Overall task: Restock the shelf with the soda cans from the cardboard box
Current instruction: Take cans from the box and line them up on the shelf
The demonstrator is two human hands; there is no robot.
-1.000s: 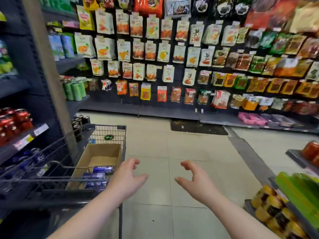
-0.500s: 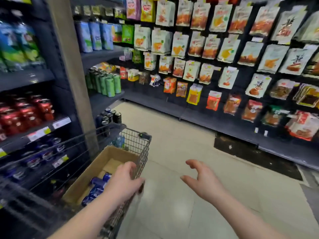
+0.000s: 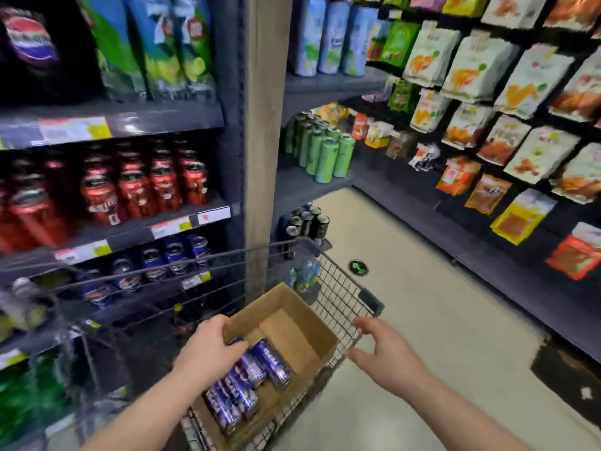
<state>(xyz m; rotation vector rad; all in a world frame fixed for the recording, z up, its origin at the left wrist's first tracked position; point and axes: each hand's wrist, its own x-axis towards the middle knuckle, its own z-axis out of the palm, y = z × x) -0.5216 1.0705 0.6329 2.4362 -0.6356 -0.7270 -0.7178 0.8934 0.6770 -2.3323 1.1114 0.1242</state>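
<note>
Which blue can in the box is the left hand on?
The far-left can, mostly hidden under the left hand; the other blue cans lie uncovered toward the near right.

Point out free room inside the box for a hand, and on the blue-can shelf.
Free: bare bottom of the cardboard box beyond the blue cans, toward its far walls. Near end is crowded by cans and the left hand. The blue-can shelf front is blurred behind the cart wire; cannot tell.
</note>
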